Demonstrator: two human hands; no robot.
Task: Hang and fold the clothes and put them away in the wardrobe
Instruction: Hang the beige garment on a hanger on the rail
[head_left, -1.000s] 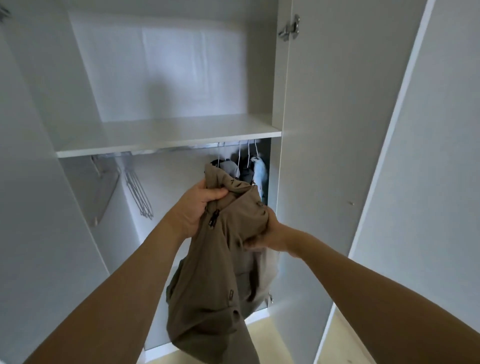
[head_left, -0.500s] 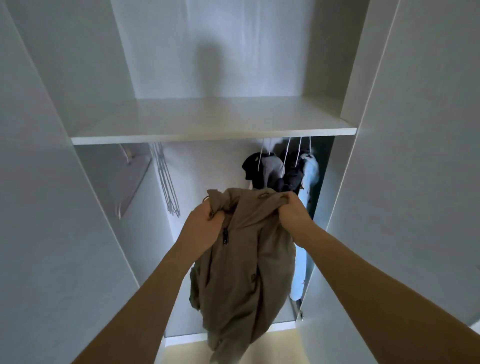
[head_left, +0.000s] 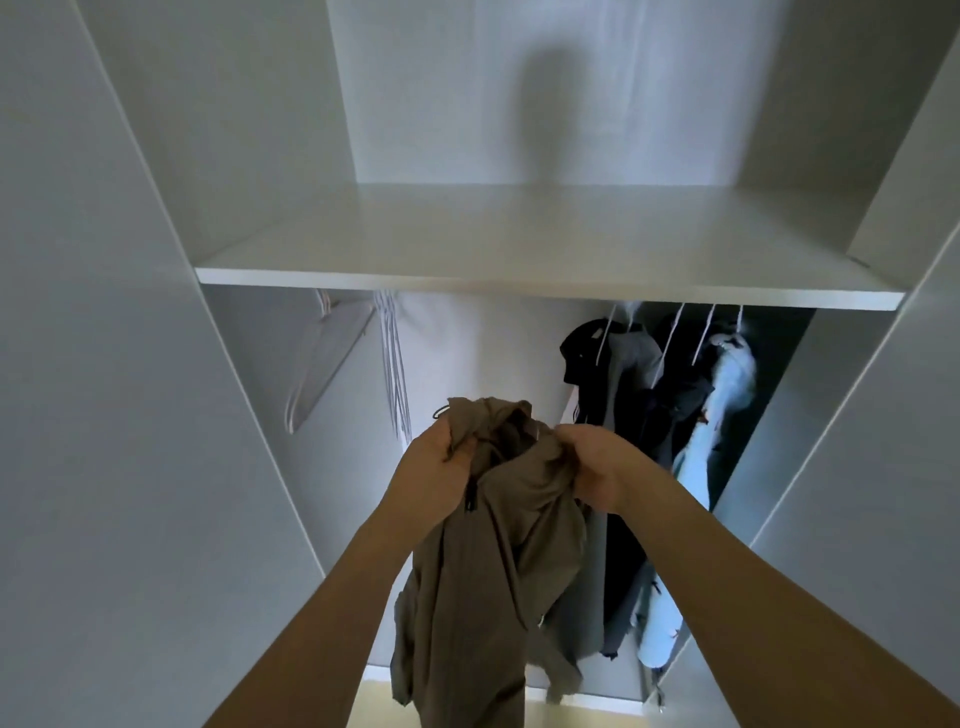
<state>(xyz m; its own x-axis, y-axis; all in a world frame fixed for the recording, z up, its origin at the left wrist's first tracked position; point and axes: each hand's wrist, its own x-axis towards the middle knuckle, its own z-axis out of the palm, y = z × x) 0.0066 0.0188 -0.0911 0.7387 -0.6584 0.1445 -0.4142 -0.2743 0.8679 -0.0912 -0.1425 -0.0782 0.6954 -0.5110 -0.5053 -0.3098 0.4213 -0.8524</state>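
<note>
I hold a brown zip-up jacket (head_left: 488, 561) up in front of the open wardrobe, below its white shelf (head_left: 519, 244). My left hand (head_left: 431, 467) grips the bunched collar on the left, by the zip. My right hand (head_left: 597, 467) grips the fabric on the right. The rest of the jacket hangs down between my forearms. Whether a hanger sits inside it is hidden by the fabric.
Under the shelf, at the right, hang several garments: a black one (head_left: 582, 348), a grey one (head_left: 628, 364), a dark one (head_left: 675, 410) and a light blue one (head_left: 727, 384). Bare white hangers (head_left: 392, 364) hang at the left. White wardrobe panels stand on both sides.
The view has moved closer and more squarely into the wardrobe. Both hands have drawn the top of the jacket together and lifted it slightly toward the hanging space.
</note>
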